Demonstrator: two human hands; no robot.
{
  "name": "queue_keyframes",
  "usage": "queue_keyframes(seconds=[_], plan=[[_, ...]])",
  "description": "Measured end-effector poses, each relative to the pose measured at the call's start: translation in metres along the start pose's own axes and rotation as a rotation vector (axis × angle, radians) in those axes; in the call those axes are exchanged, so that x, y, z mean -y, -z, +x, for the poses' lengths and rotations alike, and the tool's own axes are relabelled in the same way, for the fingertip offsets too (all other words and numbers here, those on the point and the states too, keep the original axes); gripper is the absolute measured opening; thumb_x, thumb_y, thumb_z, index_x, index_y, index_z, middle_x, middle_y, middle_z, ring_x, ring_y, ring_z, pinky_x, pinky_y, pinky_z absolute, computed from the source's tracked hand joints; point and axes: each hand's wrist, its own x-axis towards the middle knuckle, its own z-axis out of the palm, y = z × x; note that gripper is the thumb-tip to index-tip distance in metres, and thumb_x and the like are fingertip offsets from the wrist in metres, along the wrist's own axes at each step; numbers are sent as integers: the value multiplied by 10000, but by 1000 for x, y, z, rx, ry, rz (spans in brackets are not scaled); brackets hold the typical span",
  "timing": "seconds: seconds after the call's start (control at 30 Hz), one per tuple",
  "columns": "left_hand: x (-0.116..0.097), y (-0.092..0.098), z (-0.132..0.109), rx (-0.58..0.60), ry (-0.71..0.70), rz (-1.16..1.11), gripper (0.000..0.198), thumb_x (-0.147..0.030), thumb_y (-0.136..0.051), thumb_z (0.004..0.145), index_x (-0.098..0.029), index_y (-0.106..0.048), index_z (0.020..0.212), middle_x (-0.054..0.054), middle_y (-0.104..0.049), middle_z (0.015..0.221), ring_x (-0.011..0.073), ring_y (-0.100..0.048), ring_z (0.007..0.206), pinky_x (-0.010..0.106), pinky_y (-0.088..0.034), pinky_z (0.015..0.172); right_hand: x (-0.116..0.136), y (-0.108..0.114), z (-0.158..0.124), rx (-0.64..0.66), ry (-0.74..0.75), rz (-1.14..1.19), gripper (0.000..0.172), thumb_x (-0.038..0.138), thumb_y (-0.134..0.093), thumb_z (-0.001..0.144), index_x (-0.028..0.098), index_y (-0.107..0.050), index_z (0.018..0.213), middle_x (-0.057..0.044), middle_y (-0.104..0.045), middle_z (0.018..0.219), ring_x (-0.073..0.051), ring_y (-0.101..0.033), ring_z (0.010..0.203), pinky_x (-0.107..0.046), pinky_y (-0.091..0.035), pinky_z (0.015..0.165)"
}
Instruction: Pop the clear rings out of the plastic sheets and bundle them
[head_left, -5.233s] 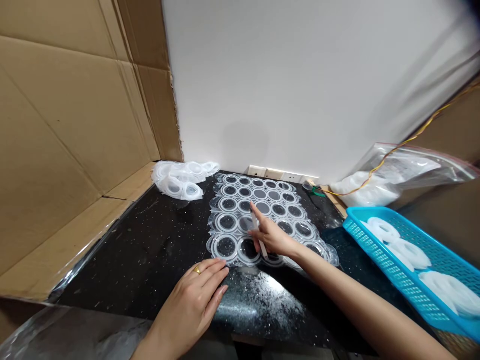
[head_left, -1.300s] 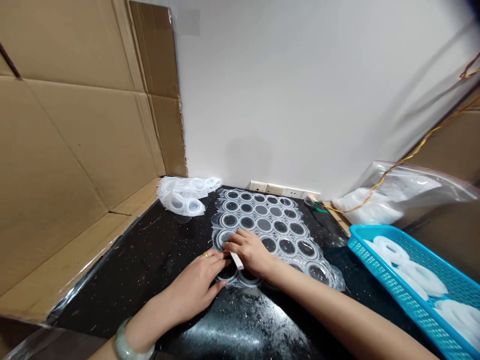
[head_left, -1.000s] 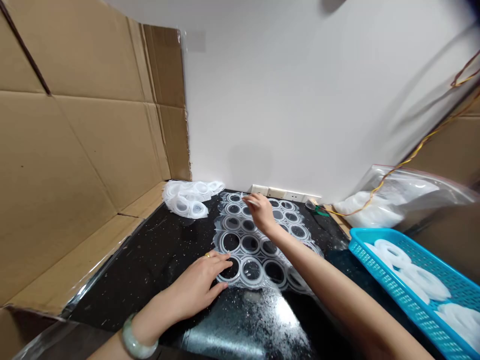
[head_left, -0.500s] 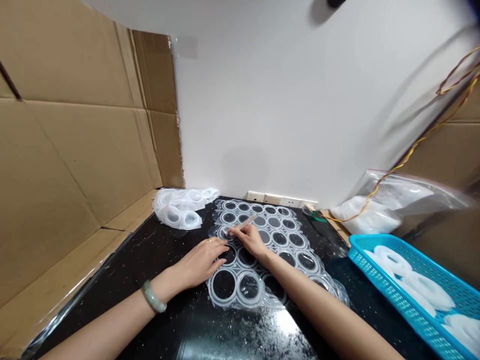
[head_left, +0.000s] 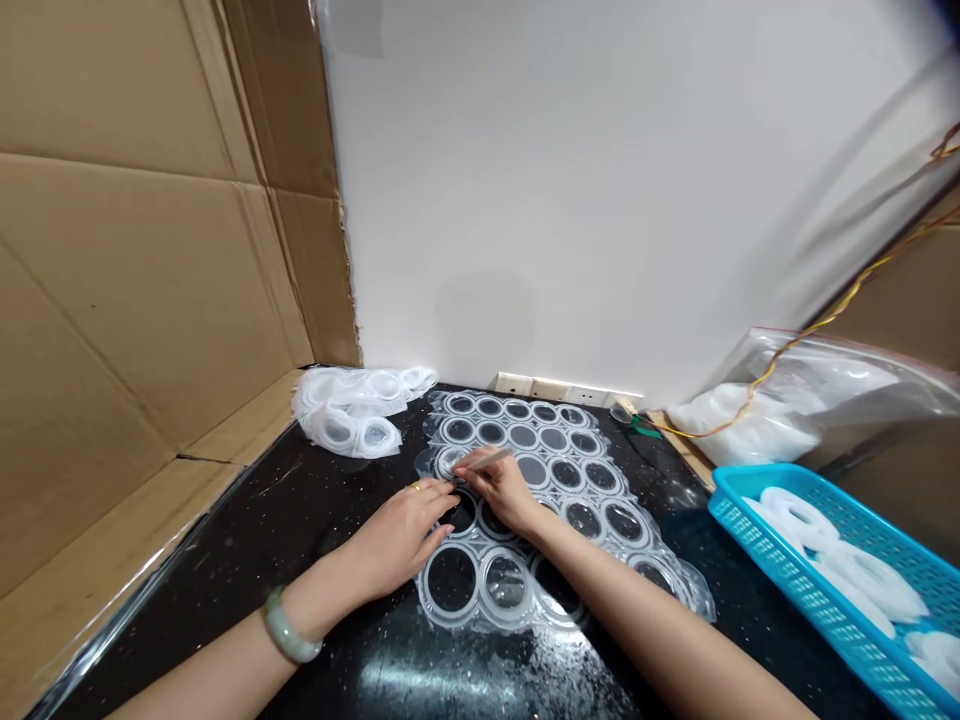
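A sheet of clear plastic rings (head_left: pixel 480 592), laid out in rows, lies flat on the black table. My left hand (head_left: pixel 401 535) rests palm down at the sheet's left side, its fingers stretched out and touching the rings. My right hand (head_left: pixel 504 492) pinches a thin, pale pen-like tool (head_left: pixel 487 459) just right of the left fingertips. The tool's lower end is at a ring (head_left: pixel 448 460) near the left edge of the sheet. The fingers hide its tip, and I cannot make out its exact kind.
Behind on the left lies a pile of whitish ring pieces (head_left: pixel 349 410). A blue plastic basket (head_left: pixel 780 560) with white rings stands at right, beside a clear bag (head_left: pixel 757 420) of white material. A cardboard wall (head_left: pixel 150 270) borders the left, and sockets (head_left: pixel 551 388) line the back wall.
The camera view has shifted slightly downward. The tool in my right hand leans lower than before, while its lower end stays at the same ring. My left hand keeps its place on the sheet.
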Motion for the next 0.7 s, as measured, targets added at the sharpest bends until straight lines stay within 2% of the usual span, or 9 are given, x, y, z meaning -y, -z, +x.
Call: queue_keyframes(seconds=[0.1,0.2,0.27,0.3,0.4,0.47,0.53,0.6,0.7], plan=[[0,-1,1,19,14,-21,320,-201,-521,917,-174,-591,1228,111,-629,1226,242,-558,1168,430,-465,1011,4,-1,0,65,148,-327,210,276,-523,941,177,-706,910,-71,-711,885,-178,-579,802,-318,-409,774],[1,-2,1,27,29,-37,320,-199,-529,911,-178,-592,1224,108,-635,1204,244,-568,1142,419,-473,998,1,6,11,164,242,-588,148,215,-570,906,174,-710,937,-88,-699,865,-205,-553,808,-330,-394,747],[0,-2,0,23,44,-41,330,-196,-539,903,-189,-591,1229,98,-626,1235,245,-566,1147,420,-468,1001,-8,18,27,112,238,-657,141,167,-578,889,168,-713,933,-93,-701,882,-215,-558,824,-331,-396,749],[0,-1,0,22,51,-46,336,-194,-546,898,-195,-592,1231,93,-619,1256,245,-563,1155,421,-464,1006,-14,25,36,41,205,-662,152,150,-569,889,166,-716,926,-93,-704,894,-216,-566,834,-328,-400,755],[0,2,-1,28,66,-68,344,-190,-569,880,-204,-604,1222,86,-601,1300,245,-554,1181,423,-449,1020,-33,44,62,-230,51,-601,188,188,-538,912,159,-724,904,-91,-713,896,-218,-594,842,-318,-424,775],[0,6,1,39,68,-74,311,-197,-579,875,-199,-629,1182,86,-630,1259,246,-571,1158,426,-452,1011,-42,50,73,-351,-26,-522,227,238,-520,923,159,-730,892,-96,-717,902,-225,-608,860,-318,-438,787],[1,11,7,45,71,-76,262,-202,-576,877,-191,-655,1127,84,-673,1168,240,-600,1097,419,-468,982,-46,47,75,-340,-72,-404,261,281,-513,921,163,-739,868,-97,-725,908,-229,-626,865,-319,-450,791],[6,14,15,37,62,-79,230,-199,-562,885,-182,-666,1089,83,-691,1100,230,-613,1059,401,-481,962,-48,37,72,-243,-123,-246,283,325,-526,905,164,-747,832,-90,-735,888,-226,-647,835,-312,-465,770],[18,15,31,2,38,-67,269,-208,-545,897,-182,-638,1148,98,-649,1201,237,-566,1160,407,-448,1014,-51,20,63,-127,-229,-29,331,409,-568,858,142,-751,788,-82,-736,809,-225,-661,778,-289,-476,696]])
